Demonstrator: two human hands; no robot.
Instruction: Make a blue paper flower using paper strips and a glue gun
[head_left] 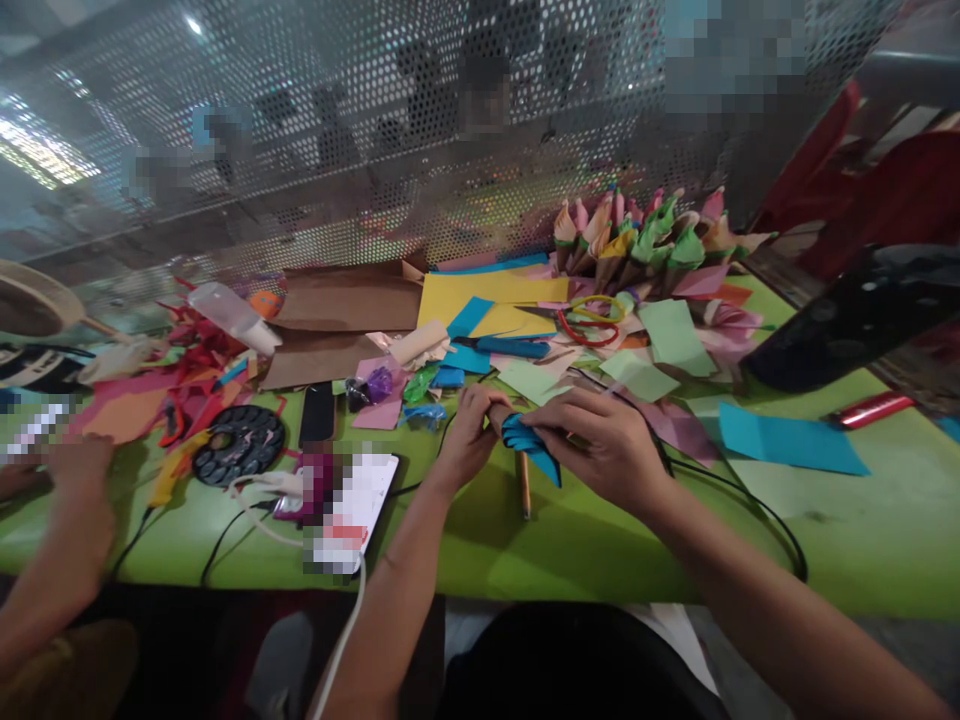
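Near the middle of the green table, my left hand (474,432) is closed round the brown end of a small paper piece with blue folded layers (525,437). On its other side, my right hand (600,440) pinches the blue layers, and a pointed blue tip hangs below the fingers. A pencil (526,487) lies beneath the blue piece. Just beyond my hands are small shiny wrapped bundles in blue (425,415), green (421,380) and purple (373,385). A dark-blue-handled tool (514,347) rests behind them on coloured paper.
A phone with a cable (356,512), a black round tray (241,445) and a yellow glue gun (176,470) lie left. Another person's hand (81,465) is at far left. Paper cones (649,240) stand at the back, a dark bottle (847,320) at right. A black cable crosses the table.
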